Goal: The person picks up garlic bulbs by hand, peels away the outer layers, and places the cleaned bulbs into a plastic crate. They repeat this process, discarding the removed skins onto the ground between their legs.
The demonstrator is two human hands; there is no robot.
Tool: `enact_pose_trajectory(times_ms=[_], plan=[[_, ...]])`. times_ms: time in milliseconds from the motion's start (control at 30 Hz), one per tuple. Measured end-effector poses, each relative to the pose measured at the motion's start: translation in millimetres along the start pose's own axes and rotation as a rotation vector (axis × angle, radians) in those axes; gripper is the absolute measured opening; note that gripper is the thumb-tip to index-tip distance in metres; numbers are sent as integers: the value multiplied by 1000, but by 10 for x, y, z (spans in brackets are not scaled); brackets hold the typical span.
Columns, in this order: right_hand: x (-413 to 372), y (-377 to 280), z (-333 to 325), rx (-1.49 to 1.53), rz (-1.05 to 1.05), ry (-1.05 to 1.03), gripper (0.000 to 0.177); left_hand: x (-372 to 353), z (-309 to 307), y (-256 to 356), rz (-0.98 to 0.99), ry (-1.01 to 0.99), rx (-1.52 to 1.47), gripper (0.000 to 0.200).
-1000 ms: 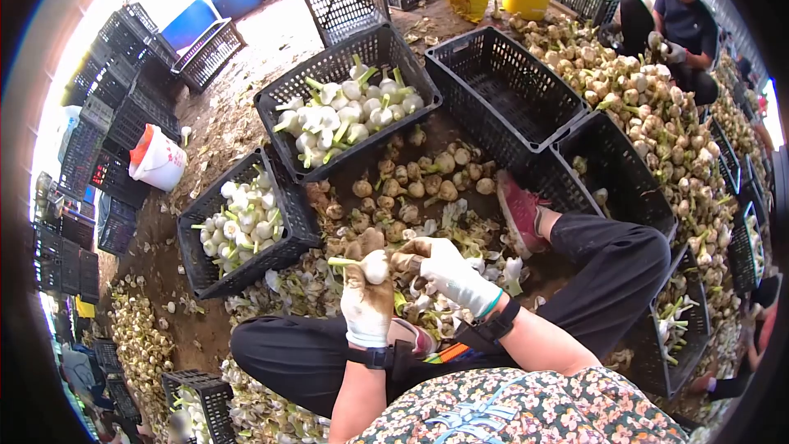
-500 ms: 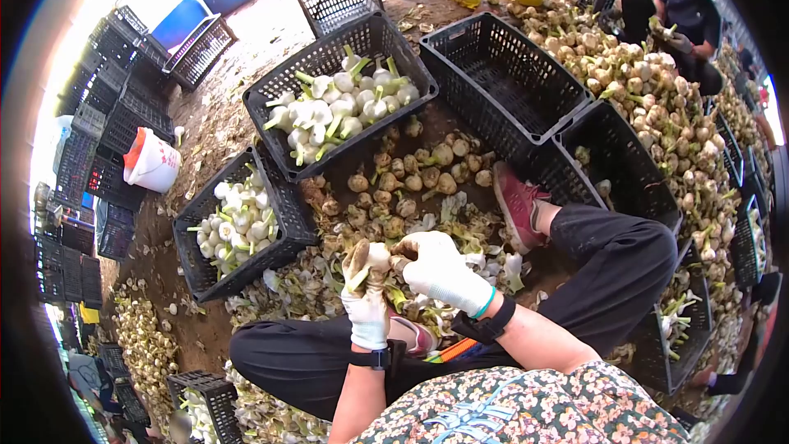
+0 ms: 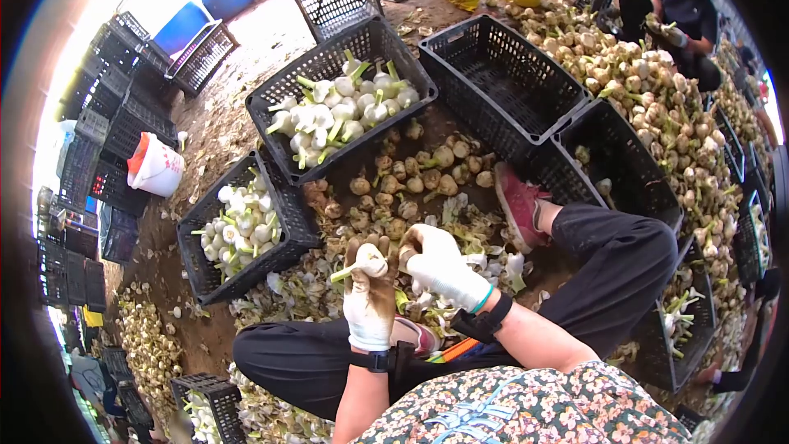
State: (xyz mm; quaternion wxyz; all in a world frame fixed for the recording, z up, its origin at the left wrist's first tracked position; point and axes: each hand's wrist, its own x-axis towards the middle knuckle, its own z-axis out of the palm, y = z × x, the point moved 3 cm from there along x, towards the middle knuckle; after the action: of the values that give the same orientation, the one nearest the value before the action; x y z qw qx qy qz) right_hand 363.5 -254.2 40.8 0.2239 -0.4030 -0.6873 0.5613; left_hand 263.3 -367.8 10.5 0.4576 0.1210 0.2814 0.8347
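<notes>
My left hand (image 3: 369,300), in a soiled white glove, holds a garlic bulb (image 3: 371,260) against its fingers, the green stem pointing left. Just to the right is my right hand (image 3: 442,265), gloved too, its fingers curled; whatever they may pinch is hidden. Beneath both hands lie loose peelings (image 3: 308,298). Unpeeled bulbs (image 3: 408,185) lie on the ground beyond them. White peeled bulbs fill part of a black crate (image 3: 265,115) in front and a smaller black crate (image 3: 197,279) to the left.
Two more black crates (image 3: 493,127) (image 3: 575,136) stand front right, beside a long garlic heap (image 3: 649,107). A co-worker (image 3: 686,8) sits behind that heap. A white bucket (image 3: 159,166) is at the left. My crossed legs (image 3: 608,279) frame the peelings.
My hands have moved slightly apart. The left hand has opened out somewhat, and the bulb now shows whole on it with its stem turned left.
</notes>
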Motion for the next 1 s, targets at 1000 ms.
enact_pose_trajectory(times_ms=[1000], plan=[[938,2273,-52,-539,347,-108,41,780,-435,878,196,213,76,34]])
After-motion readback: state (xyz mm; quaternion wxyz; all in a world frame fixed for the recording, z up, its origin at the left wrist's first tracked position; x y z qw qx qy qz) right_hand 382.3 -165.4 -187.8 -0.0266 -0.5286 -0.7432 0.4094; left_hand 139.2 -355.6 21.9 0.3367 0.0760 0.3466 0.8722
